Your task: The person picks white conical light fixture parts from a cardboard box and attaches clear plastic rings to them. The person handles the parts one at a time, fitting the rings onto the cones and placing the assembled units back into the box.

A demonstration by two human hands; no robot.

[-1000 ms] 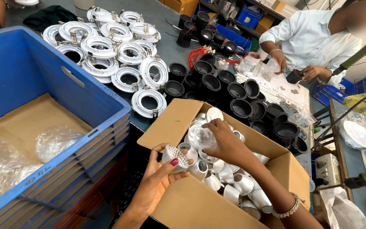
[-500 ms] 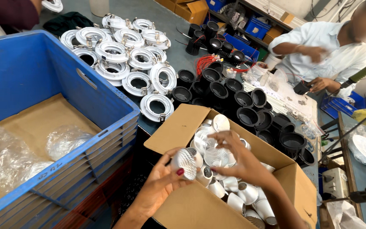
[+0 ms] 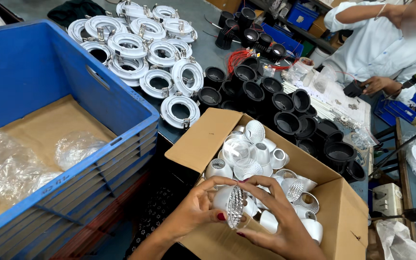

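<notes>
Both my hands hold one white cone-shaped reflector cup (image 3: 229,204) with a faceted clear lens face, just above the near part of an open cardboard box (image 3: 203,139). My left hand (image 3: 196,209) grips it from the left, my right hand (image 3: 278,221) from the right and below. The box holds several more white reflector cups (image 3: 261,154), some wrapped in clear film.
A big blue plastic crate (image 3: 49,82) with cardboard and crumpled clear bags stands at left. White ring housings (image 3: 145,43) and black round housings (image 3: 285,103) cover the table behind. A person in a white shirt (image 3: 386,43) works at the far right, with blue bins nearby.
My right hand left the pile in the box and came back toward me. Both hands now hold a single reflector cup together, closer to the box's near edge.
</notes>
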